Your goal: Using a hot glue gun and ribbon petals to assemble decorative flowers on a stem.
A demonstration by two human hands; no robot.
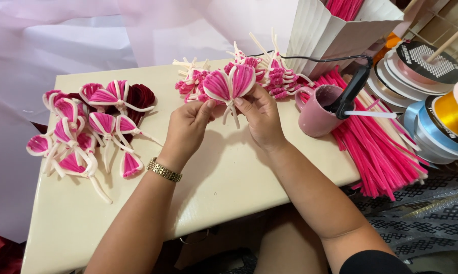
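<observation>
A small craft workshop, by the look of its supplies: a cream worktop [224,177] strewn with finished pink-and-white pipe-cleaner petals [87,132] and a heap of loose pink pipe cleaners [376,152]. Spools of ribbon [442,116] are stacked at one side, and a glue gun [353,89] rests in a pink mug [315,119].

Bare tabletop [229,177] between petal pile [87,127] and mug [318,111]

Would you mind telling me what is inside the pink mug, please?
A black glue gun stands in the pink mug, nose down, its white glue stick and cord poking out. The mug wall hides the nozzle and anything at the bottom.
</observation>
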